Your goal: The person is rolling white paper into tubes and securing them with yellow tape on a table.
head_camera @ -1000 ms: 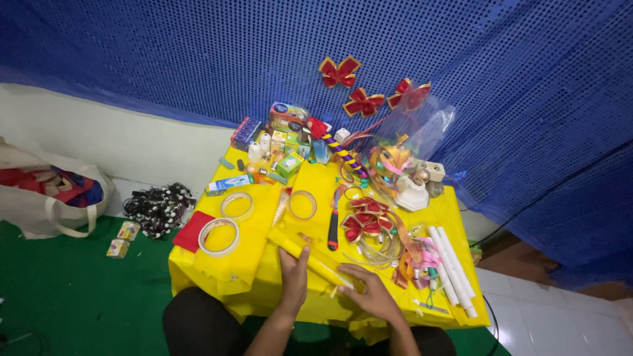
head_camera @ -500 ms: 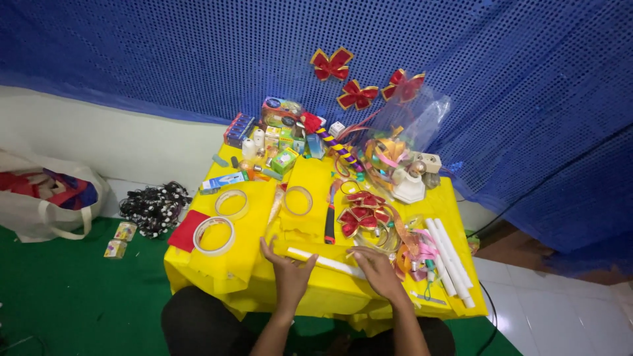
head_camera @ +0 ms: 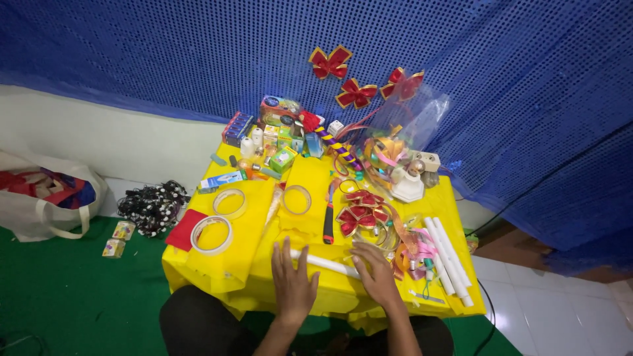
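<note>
- rolling step, by the look of it: left hand (head_camera: pixel 292 280) flat, fingers spread, pressing the yellow sheet (head_camera: pixel 264 217) beside the white tube (head_camera: pixel 326 264).
- right hand (head_camera: pixel 378 273) open, palm down on the tube's far end, gripping nothing.
- tube lying across the counter (head_camera: pixel 455 198) near its front edge, between both hands.
- black-handled cutter (head_camera: pixel 328 221) and tape rings (head_camera: pixel 211 234) just behind.
- next move calls for even pressure from both palms.

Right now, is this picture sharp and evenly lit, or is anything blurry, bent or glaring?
Head view: the light is soft and even, with no harsh glare. The wide lens bends the scene, so the yellow table splays outward. Both hands, left and right, look fairly sharp, resting on a white rod. The clear plastic bag shows a faint sheen. Small items at the back are too fine to make out.
</note>
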